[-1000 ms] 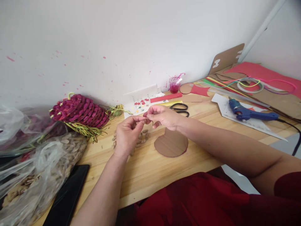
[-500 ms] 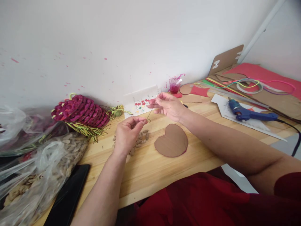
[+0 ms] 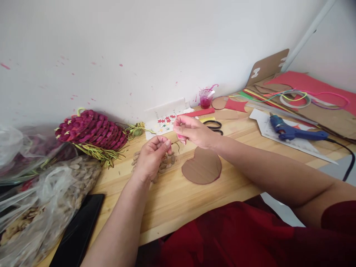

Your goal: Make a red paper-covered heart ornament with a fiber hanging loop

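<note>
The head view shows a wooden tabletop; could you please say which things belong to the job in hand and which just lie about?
Apparently in use:
thin dark strand, pinched by the left hand

Apparently just lying about:
blue plastic glue gun
clear cup of magenta liquid
magenta bumpy craft piece

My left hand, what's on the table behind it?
Small tan pieces show on both sides of the left hand. Whatever lies directly behind the hand is covered, so whether the pieces continue there can't be seen.
</note>
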Demonstrator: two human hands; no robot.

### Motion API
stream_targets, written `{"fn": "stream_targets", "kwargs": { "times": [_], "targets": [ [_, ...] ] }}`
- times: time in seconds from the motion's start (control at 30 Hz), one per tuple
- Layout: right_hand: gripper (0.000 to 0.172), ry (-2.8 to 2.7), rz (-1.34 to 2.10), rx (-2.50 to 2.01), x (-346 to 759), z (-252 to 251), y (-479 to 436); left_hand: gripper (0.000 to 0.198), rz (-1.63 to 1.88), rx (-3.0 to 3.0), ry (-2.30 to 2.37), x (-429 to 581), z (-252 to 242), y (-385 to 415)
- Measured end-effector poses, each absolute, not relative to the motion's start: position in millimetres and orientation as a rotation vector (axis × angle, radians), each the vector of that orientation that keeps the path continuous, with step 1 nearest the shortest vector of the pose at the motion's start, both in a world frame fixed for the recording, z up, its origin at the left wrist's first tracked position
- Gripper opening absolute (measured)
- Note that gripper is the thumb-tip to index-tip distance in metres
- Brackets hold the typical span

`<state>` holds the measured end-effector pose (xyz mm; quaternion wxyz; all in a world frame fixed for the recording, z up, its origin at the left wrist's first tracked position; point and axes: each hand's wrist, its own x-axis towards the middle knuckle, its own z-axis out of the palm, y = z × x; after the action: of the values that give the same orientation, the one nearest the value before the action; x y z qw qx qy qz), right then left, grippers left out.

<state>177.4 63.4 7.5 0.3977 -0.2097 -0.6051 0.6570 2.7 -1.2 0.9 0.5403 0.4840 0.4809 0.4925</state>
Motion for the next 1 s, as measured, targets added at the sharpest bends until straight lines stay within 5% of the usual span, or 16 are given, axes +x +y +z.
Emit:
{"fn": "stream_targets", "kwargs": {
  "times": [0.3,1.0],
  "targets": [
    [0.011,-1.943,1.254,-0.573,180.5,4.1,66.2,0.033,1.130,1.075,1.260,8.3,1.4,-2.1],
    [0.020,-1.681,1.523,-0.526,184.3,1.0,76.0,0.034,1.169,1.284,1.327,2.1,-2.1,-0.5]
  ]
}}
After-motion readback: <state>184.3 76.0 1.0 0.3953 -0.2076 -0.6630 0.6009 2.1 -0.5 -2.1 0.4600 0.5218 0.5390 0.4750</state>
